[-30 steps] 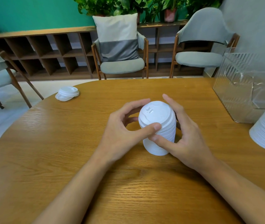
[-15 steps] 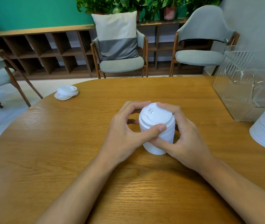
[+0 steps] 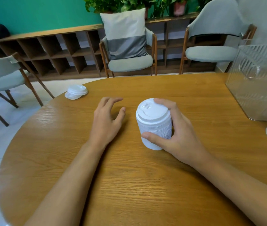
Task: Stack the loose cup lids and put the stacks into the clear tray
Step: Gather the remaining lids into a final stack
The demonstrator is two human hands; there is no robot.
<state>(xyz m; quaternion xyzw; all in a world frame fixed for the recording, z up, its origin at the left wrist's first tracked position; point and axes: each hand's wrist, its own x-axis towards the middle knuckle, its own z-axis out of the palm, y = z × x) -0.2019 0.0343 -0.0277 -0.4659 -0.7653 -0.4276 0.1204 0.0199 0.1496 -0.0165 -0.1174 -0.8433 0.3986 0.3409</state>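
Lying near the far-left edge of the tabletop (image 3: 129, 176), a few loose lids (image 3: 76, 94) are noted. The left hand (image 3: 108, 118) is spread and empty, just above the wood. The stack (image 3: 154, 126) stands upright mid-tabletop, gripped by the right hand (image 3: 175, 136), thumb low, fingers curled behind. The tray (image 3: 256, 79) sits far right. For the carry, the stack should be held upright and squeezed lightly.

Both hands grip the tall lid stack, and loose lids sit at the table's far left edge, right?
Not both. The head view shows only the right hand gripping the tall lid stack; the left hand is off it, open. The rest is right.
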